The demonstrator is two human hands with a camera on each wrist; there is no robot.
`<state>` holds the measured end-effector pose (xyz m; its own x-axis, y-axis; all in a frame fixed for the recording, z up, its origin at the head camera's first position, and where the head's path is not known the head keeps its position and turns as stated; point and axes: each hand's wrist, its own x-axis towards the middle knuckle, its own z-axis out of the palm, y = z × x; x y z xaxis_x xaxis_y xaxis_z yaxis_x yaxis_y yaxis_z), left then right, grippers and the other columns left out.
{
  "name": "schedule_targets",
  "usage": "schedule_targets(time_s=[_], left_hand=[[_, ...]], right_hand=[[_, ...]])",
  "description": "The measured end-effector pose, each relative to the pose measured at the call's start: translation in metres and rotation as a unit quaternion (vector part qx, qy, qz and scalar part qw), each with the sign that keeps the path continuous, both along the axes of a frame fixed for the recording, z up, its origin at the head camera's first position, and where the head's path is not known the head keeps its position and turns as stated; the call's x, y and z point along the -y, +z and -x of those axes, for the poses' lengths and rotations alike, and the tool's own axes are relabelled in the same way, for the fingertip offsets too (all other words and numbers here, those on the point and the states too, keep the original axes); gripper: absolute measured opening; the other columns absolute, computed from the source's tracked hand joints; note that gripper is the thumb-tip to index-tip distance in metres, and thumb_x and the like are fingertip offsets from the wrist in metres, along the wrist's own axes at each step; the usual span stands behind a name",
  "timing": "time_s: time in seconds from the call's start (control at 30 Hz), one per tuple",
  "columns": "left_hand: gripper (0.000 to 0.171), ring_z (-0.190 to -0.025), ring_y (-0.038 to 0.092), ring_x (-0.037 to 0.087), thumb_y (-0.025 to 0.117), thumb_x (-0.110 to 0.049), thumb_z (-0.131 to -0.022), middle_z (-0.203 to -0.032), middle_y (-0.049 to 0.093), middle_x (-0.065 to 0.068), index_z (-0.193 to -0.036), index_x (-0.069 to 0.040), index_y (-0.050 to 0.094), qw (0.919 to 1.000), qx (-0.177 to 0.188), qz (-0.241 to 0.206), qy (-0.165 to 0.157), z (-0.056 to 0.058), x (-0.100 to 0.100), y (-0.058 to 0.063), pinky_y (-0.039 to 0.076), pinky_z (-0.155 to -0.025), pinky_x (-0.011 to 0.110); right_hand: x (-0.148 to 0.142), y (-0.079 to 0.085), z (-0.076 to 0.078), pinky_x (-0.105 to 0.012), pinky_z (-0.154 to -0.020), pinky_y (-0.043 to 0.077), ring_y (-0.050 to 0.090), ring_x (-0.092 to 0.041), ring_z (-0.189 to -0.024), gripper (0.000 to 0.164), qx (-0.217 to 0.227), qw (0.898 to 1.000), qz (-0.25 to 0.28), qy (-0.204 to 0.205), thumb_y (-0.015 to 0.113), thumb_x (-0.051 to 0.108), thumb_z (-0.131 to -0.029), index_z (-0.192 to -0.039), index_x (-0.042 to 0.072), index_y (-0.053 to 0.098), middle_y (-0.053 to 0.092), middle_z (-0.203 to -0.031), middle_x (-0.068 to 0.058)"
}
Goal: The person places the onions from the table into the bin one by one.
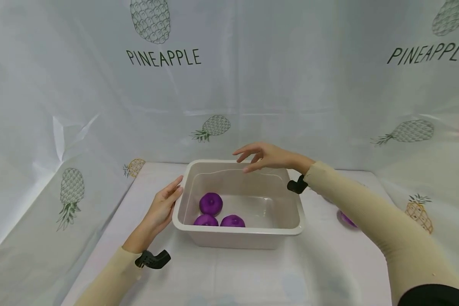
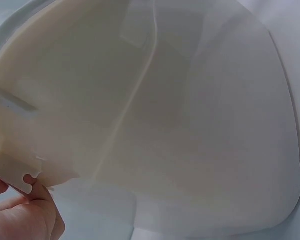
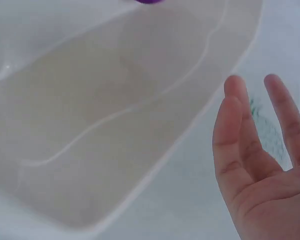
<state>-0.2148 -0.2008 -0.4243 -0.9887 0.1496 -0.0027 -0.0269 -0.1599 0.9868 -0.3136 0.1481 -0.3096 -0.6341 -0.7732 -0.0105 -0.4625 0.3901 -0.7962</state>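
Note:
An off-white plastic bin (image 1: 237,242) stands on the table in the head view. My left hand (image 1: 161,211) holds its left rim; in the left wrist view that hand (image 2: 27,217) pinches the edge between thumb and fingers. Inside the bin, toward the left, lie three round purple things with dimpled tops, one purple ball (image 1: 211,204) behind the other two. My right hand (image 1: 265,156) hovers over the far rim, its fingers spread and slightly bent. The right wrist view shows that hand (image 3: 270,185) holding nothing, beside the bin's edge (image 3: 155,175).
To the right of the bin, partly behind the right sleeve, a purple object (image 1: 346,219) lies on the white table cover (image 1: 252,276). A pineapple-printed sheet (image 1: 290,85) hangs behind and at the sides. Both wrists wear black straps.

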Motion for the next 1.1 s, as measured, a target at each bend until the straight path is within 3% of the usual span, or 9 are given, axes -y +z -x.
schedule_targets(time_s=[0.27, 0.43, 0.6, 0.77, 0.97, 1.1], left_hand=[[0.056, -0.127, 0.044, 0.013, 0.044, -0.014, -0.108, -0.152, 0.031, 0.021, -0.158, -0.005, 0.022, 0.9999, 0.001, -0.001, -0.01, -0.001, 0.001, 0.0, 0.043, -0.099, 0.018], [0.055, -0.132, 0.04, 0.016, 0.044, -0.013, -0.108, -0.154, 0.029, 0.02, -0.159, -0.006, 0.022, 0.9999, 0.005, -0.005, -0.014, -0.001, 0.001, 0.002, 0.043, -0.099, 0.017], [0.056, -0.143, 0.028, 0.027, 0.044, -0.014, -0.108, -0.158, 0.024, 0.019, -0.159, -0.006, 0.02, 0.9997, 0.003, -0.006, -0.021, -0.003, 0.0, 0.002, 0.042, -0.101, 0.018], [0.057, -0.146, 0.024, 0.027, 0.043, -0.014, -0.108, -0.161, 0.021, 0.016, -0.159, -0.006, 0.02, 0.9997, 0.001, -0.01, -0.024, -0.003, 0.0, 0.001, 0.041, -0.103, 0.019], [0.057, -0.139, 0.035, 0.02, 0.044, -0.014, -0.108, -0.157, 0.027, 0.018, -0.159, -0.005, 0.02, 0.9998, 0.004, -0.013, -0.015, -0.002, -0.002, 0.002, 0.042, -0.102, 0.018], [0.057, -0.14, 0.033, 0.022, 0.043, -0.015, -0.108, -0.158, 0.025, 0.017, -0.159, -0.005, 0.019, 0.9997, 0.004, -0.012, -0.019, -0.003, -0.002, 0.002, 0.042, -0.101, 0.018]], right_hand=[[-0.06, 0.006, -0.015, -0.043, -0.093, 0.051, 0.062, -0.031, -0.114, 0.055, -0.007, 0.997, 0.025, -0.07, 0.074, 0.018, -0.092, -0.144, 0.017, 0.054, 0.065, -0.128, -0.013], [-0.103, 0.0, -0.026, -0.038, -0.093, 0.053, 0.06, -0.032, -0.118, 0.053, -0.005, 0.991, 0.036, -0.128, 0.072, 0.018, -0.094, -0.144, 0.014, 0.053, 0.065, -0.129, -0.012], [-0.145, -0.011, -0.04, -0.031, -0.091, 0.052, 0.06, -0.03, -0.118, 0.051, -0.017, 0.98, 0.037, -0.196, 0.071, 0.018, -0.095, -0.142, 0.013, 0.054, 0.063, -0.131, -0.012], [-0.183, -0.027, -0.056, -0.026, -0.09, 0.051, 0.059, -0.024, -0.119, 0.05, -0.011, 0.966, 0.044, -0.253, 0.07, 0.017, -0.096, -0.143, 0.013, 0.053, 0.062, -0.132, -0.015], [-0.227, -0.055, -0.07, -0.02, -0.087, 0.05, 0.062, -0.011, -0.113, 0.049, -0.033, 0.965, 0.05, -0.256, 0.067, 0.012, -0.097, -0.143, 0.008, 0.052, 0.066, -0.126, -0.005], [-0.251, -0.077, -0.081, -0.02, -0.085, 0.05, 0.063, -0.008, -0.11, 0.047, -0.044, 0.961, 0.05, -0.267, 0.066, 0.009, -0.097, -0.142, 0.006, 0.053, 0.067, -0.125, -0.002]])
